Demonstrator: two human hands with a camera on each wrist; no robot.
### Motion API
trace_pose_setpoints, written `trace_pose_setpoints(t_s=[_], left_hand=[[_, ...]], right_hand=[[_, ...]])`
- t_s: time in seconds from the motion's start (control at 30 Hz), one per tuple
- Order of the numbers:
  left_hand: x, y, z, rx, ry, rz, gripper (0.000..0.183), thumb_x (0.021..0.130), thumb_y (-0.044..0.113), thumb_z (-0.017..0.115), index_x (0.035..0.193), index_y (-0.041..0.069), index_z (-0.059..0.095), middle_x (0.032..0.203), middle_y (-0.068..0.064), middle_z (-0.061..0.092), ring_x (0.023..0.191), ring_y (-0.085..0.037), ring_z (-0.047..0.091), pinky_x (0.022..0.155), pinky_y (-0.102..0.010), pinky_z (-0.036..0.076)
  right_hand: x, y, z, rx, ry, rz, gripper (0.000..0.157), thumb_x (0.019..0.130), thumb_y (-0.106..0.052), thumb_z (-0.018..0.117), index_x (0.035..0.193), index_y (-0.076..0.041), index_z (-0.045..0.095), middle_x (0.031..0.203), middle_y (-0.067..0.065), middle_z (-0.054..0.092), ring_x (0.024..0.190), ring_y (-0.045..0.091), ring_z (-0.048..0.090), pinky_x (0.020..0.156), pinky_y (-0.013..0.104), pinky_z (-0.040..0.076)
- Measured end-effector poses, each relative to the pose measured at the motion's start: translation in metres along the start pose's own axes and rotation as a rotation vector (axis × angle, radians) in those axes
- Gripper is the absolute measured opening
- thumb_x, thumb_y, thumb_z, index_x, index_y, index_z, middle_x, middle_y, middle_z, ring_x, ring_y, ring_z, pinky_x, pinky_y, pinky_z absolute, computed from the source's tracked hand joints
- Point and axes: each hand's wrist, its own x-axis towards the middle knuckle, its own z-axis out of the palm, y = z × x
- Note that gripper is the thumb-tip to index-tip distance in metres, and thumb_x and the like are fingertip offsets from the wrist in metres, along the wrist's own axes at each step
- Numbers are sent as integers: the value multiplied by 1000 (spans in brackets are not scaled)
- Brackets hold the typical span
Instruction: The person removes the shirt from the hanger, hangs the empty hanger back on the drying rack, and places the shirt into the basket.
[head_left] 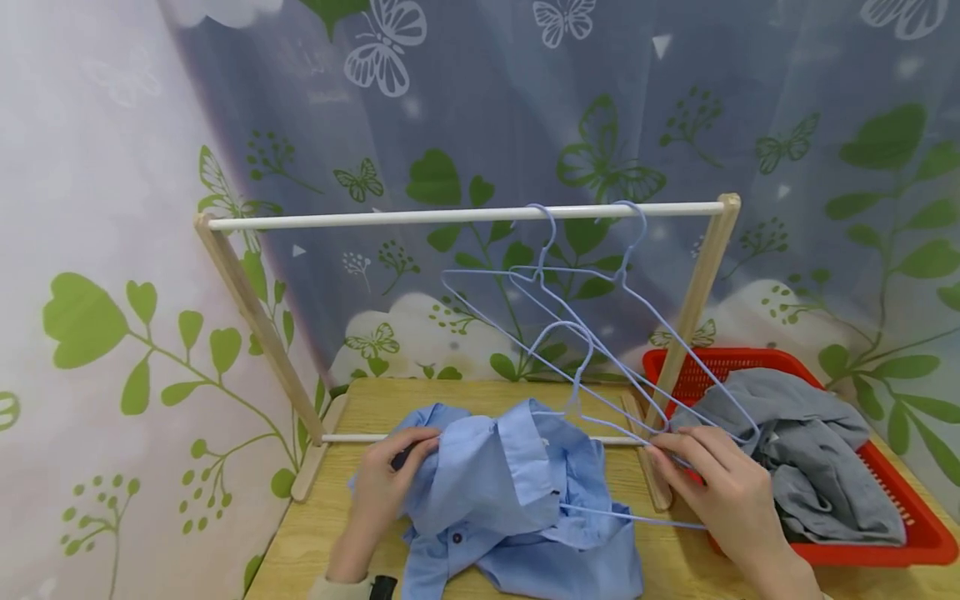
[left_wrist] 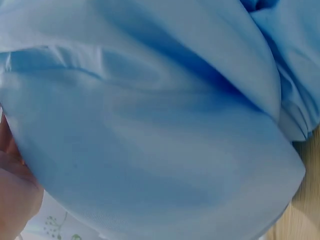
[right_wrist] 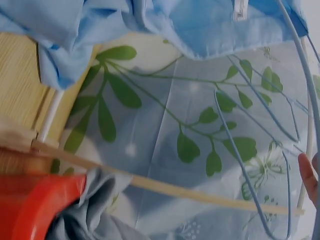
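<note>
A light blue buttoned shirt (head_left: 472, 475) lies bunched on the table, its collar turned up toward the rack. My left hand (head_left: 378, 487) pinches the shirt's cloth at its left side between thumb and fingers. A thin blue hanger (head_left: 630, 517) lies partly inside the shirt; its hook rises above the collar and its left end is hidden by cloth. At the hanger's right end, my right hand (head_left: 723, 496) grips it with thumb and fingers. Blue cloth (left_wrist: 150, 140) fills the left wrist view. Some right-hand fingers (right_wrist: 308, 179) show at the right wrist view's edge.
A rack with a white rod (head_left: 360, 219) and wooden posts stands behind the shirt. Two blue hangers (head_left: 633, 242) hang at its right side, close above my right hand. On the right, a red basket (head_left: 892, 554) holds grey clothing (head_left: 810, 450). A patterned curtain hangs behind.
</note>
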Motion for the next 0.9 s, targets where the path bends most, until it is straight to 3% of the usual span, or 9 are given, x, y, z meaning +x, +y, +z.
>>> trace_pose_setpoints(t_s=[0.13, 0.23, 0.5, 0.57, 0.73, 0.83, 0.9], left_hand=[[-2, -4, -7, 25, 10, -23, 25, 84, -9, 76, 100, 10, 79, 89, -6, 77, 76, -8, 71, 63, -16, 54], [-3, -7, -12, 81, 37, -57, 19, 85, -2, 78, 98, 13, 80, 87, -5, 77, 69, -5, 67, 57, -16, 52], [-8, -17, -33, 168, 216, -121, 15, 87, -3, 77, 96, 8, 80, 83, -13, 75, 58, -8, 59, 51, -13, 45], [-9, -19, -39, 198, 249, -132, 15, 86, -3, 77, 95, 7, 80, 82, -12, 75, 58, -8, 59, 52, -12, 44], [-11, -23, -49, 235, 275, -184, 13, 87, -3, 77, 94, 6, 81, 81, -8, 76, 60, -3, 59, 52, -12, 44], [-12, -23, -51, 250, 270, -196, 12, 86, -2, 77, 94, 7, 80, 81, -7, 76, 60, -1, 59, 52, -11, 44], [-13, -24, -50, 259, 258, -181, 13, 85, -4, 78, 93, 6, 80, 80, -7, 76, 59, -2, 59, 52, -11, 45]], right_hand=[[-3, 5, -11, -19, 10, 26, 48, 104, -45, 56, 80, -7, 75, 76, 1, 66, 72, 22, 64, 84, 12, 46], [-4, 9, -19, -33, 14, 34, 50, 104, -46, 56, 79, -6, 74, 74, 2, 65, 71, 23, 63, 86, 7, 44], [3, 17, -41, -105, 7, 37, 56, 103, -50, 53, 78, -5, 74, 73, 3, 66, 63, 19, 58, 64, 13, 47], [5, 17, -45, -113, 7, 37, 57, 103, -51, 53, 78, -4, 74, 72, 4, 66, 63, 19, 58, 64, 10, 46], [8, 17, -53, -124, 21, 49, 60, 104, -50, 52, 78, -1, 73, 71, 7, 65, 64, 22, 57, 84, 0, 39], [13, 17, -53, -122, 50, 54, 60, 103, -49, 54, 77, 1, 72, 70, 9, 66, 61, 23, 56, 88, 0, 37], [18, 17, -52, -127, 67, 53, 60, 103, -49, 55, 76, 1, 72, 68, 9, 65, 58, 22, 55, 79, 2, 39]])
